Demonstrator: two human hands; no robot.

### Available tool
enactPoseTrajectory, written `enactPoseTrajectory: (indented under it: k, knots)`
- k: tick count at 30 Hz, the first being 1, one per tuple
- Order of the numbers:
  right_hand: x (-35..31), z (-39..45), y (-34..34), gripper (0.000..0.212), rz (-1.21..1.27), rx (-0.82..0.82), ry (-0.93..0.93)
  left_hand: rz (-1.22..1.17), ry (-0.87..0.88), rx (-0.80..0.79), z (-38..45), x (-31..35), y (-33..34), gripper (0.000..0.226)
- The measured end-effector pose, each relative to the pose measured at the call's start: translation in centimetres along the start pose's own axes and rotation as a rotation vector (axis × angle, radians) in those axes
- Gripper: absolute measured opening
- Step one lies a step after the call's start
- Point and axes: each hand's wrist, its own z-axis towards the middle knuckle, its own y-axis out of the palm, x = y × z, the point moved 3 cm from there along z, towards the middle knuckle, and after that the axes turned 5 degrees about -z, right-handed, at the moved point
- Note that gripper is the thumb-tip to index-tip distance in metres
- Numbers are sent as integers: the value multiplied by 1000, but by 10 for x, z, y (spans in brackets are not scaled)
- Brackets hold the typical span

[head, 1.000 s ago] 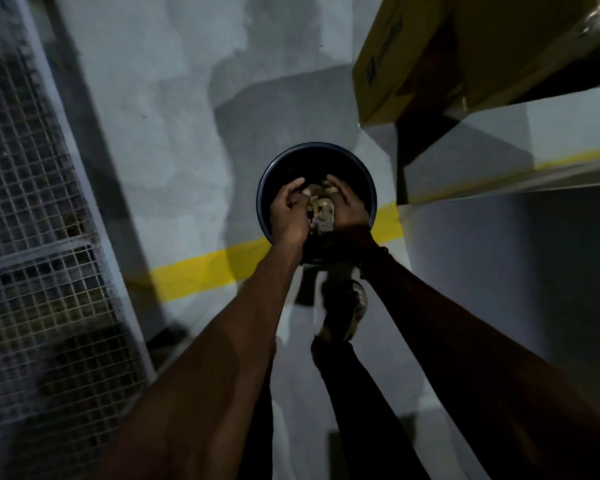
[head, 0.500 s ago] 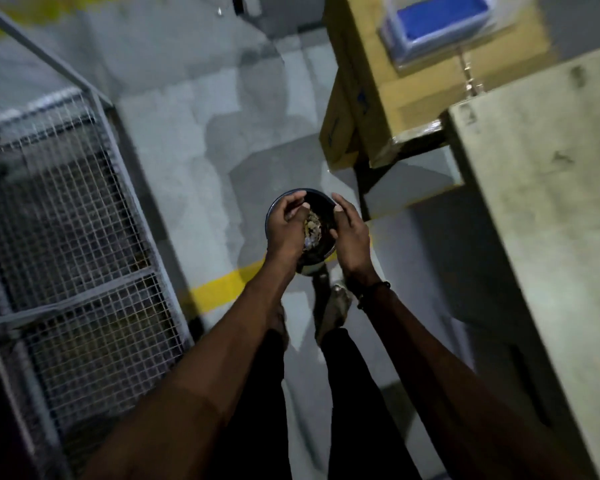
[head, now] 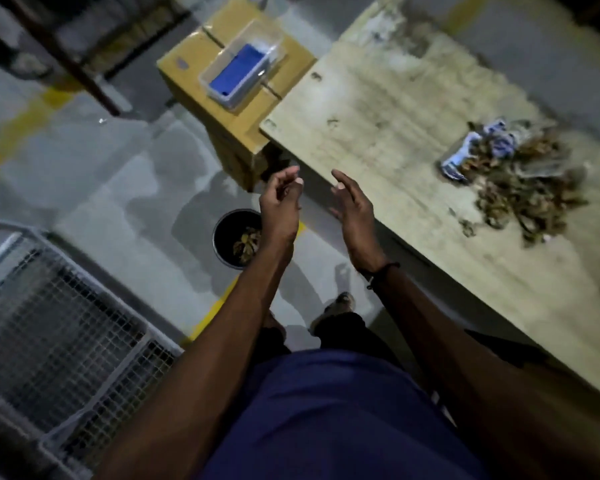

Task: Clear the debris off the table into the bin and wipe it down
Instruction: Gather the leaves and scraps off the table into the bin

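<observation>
A round black bin [head: 222,237] stands on the grey floor with dry leaves in it. My left hand [head: 279,206] hovers above its right rim, fingers loosely curled and holding nothing. My right hand [head: 355,206] is beside it, fingers spread and empty, near the table's left edge. The pale, stained table [head: 378,126] fills the right side. A heap of dry leaves and twigs [head: 523,192] lies on it at the right, with crumpled blue-and-white wrappers [head: 478,150] and clear plastic mixed in.
A cardboard box [head: 236,133] stands at the table's far left corner, with a clear plastic container holding a blue cloth [head: 239,71] on top. A wire-mesh cage [head: 49,334] is at the lower left. A yellow floor line [head: 215,313] runs past the bin.
Both hands let the debris fall into the bin and rose away from it, now empty. The view swung up and right, bringing the table and its heap into sight.
</observation>
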Motion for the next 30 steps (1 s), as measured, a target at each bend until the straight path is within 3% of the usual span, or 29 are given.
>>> enactPoseTrajectory:
  k: [12, 18, 22, 26, 30]
  knots:
    - [46, -23, -235, 38, 87, 472, 33, 144, 8, -348, -27, -40, 218, 17]
    - [81, -21, -311, 35, 122, 639, 51, 312, 26, -492, -15, -69, 298, 17]
    - [92, -2, -336, 35, 84, 713, 120, 560, 215, -652, 3, -89, 342, 20]
    - [114, 35, -348, 42, -173, 711, 76, 785, 491, -792, 44, -103, 383, 23]
    - [122, 77, -365, 50, -426, 661, 68, 1019, 701, -932, 93, -122, 422, 53]
